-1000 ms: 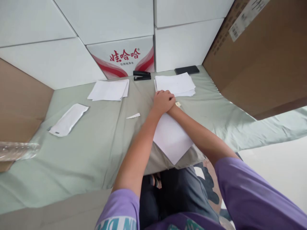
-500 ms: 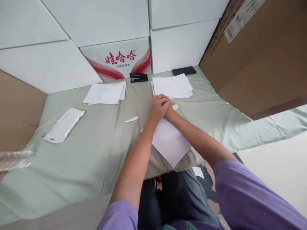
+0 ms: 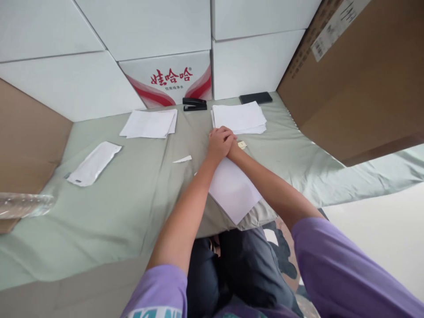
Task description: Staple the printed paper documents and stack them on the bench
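Observation:
My left hand [image 3: 218, 143] lies over my right hand [image 3: 232, 142], its fingers closed round it. Both hands are clasped together on the far end of white paper sheets [image 3: 233, 190], which lie at an angle near the front edge of the cloth. Most of the right hand's fingers are hidden under the left. Just beyond the hands is a stack of white papers [image 3: 238, 117]. A small yellowish piece [image 3: 242, 145] lies right beside my right wrist. To the left is a torn white paper scrap [image 3: 182, 159].
A black stapler [image 3: 194, 104] and a dark phone [image 3: 255, 98] lie at the back, before stacked white boxes [image 3: 255, 62]. Another paper stack [image 3: 149, 123] and a white plastic pouch [image 3: 95, 163] are on the left. A large brown carton [image 3: 357, 88] stands on the right.
The view has shifted slightly, so things sit a little differently in the frame. My hands stay clasped at the same place on the paper.

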Tool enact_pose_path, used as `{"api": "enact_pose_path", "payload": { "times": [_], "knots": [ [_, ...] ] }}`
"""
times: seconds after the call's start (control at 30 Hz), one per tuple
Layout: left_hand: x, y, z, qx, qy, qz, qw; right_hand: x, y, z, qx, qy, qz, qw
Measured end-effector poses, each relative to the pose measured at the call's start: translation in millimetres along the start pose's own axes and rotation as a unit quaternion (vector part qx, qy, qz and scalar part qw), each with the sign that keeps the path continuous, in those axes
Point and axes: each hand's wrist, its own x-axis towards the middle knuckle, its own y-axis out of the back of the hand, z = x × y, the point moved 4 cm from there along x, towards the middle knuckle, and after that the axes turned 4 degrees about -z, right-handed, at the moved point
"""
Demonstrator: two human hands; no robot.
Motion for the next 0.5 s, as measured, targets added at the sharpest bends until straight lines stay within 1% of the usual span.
{"api": "enact_pose_path", "payload": {
  "times": [0.07,0.1,0.13,0.17,0.23,0.3,0.4,0.43,0.5],
  "knots": [
    [3.7,-0.4,-3.5,-0.021,-0.005,-0.002,1.0,3.4,-2.4,10.2,-0.002,-0.042,-0.04,0.998],
    [5.6,-0.4,-6.8,-0.041,-0.007,-0.008,0.999,6.3,-4.2,17.6,0.006,-0.044,-0.052,0.998],
    [6.9,0.1,-11.3,-0.068,-0.006,-0.016,0.998,9.9,-7.1,24.5,0.022,-0.018,-0.071,0.997],
    [7.0,1.3,-16.6,-0.101,0.0,-0.024,0.995,13.5,-10.9,29.8,0.048,0.038,-0.098,0.993],
    [1.8,6.4,-28.6,-0.162,0.021,-0.029,0.986,19.9,-16.9,43.9,0.071,0.086,-0.124,0.986],
    [-11.1,14.4,-39.0,-0.191,0.038,-0.014,0.981,24.6,-20.0,55.8,0.101,0.092,-0.121,0.983],
    [-37.7,27.2,-48.0,-0.165,0.062,0.026,0.984,27.0,-18.5,63.0,0.178,0.103,-0.088,0.975],
    [-45.6,29.6,-49.9,-0.147,0.082,0.029,0.985,27.0,-17.2,63.7,0.206,0.11,-0.08,0.969],
    [-56.2,30.9,-50.7,-0.104,0.114,0.009,0.988,26.8,-15.3,65.3,0.26,0.117,-0.078,0.955]
  ]
}}
